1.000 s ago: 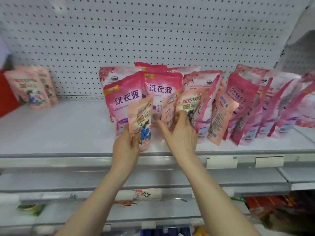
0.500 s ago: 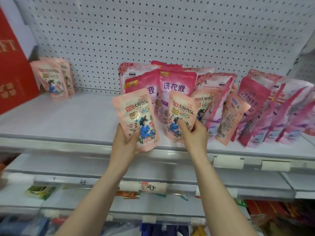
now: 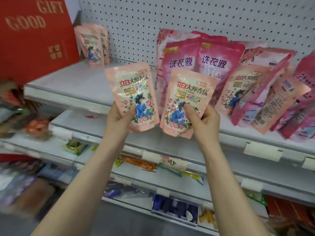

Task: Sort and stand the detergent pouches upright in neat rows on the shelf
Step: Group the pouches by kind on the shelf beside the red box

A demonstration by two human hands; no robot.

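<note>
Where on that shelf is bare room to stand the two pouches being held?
Bare shelf runs between the pale pouches beside the red gift box and the dark pink pouches. Right of those it is crowded with leaning pouches.

A red box (image 3: 34,40) lettered GOOD GIFT stands at ten o'clock. White pegboard (image 3: 187,14) fills twelve. At six, an orange packet (image 3: 139,163) and dark blue packs (image 3: 175,206) lie on lower shelves (image 3: 95,121), blurred.

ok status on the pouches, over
Left hand grips one light pink pouch, right hand grips a second pouch, both held off the shelf. Matching pair stands back left by the red gift box. Dark pink pouches lean in a jumble behind.
</note>
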